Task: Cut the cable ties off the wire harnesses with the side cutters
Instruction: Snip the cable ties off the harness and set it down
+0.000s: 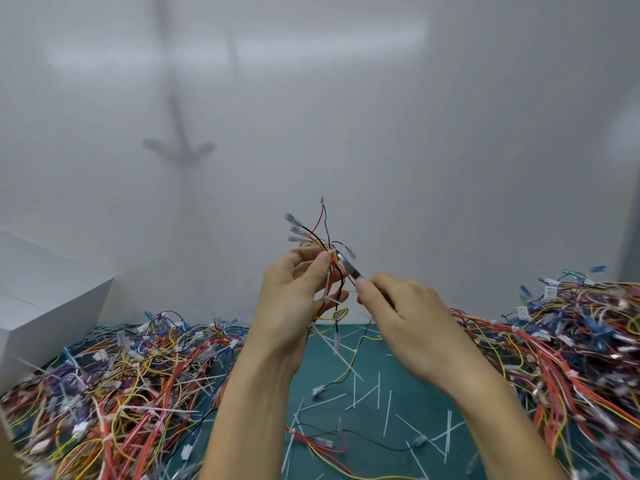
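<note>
Our left hand (294, 292) pinches the thin coloured wire harness (323, 233), light and floppy we judge, beside its white cable tie (328, 298); our right hand (401, 306) grips the steel side cutters (348, 266).

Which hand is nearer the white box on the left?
Left. The left hand, gripping a wire harness, is right of the white box; the right hand, holding the side cutters, is farther right still.

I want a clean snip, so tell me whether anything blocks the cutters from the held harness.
Nothing visible does: the side cutters in the right hand reach the wire harness held by the left hand.
</note>
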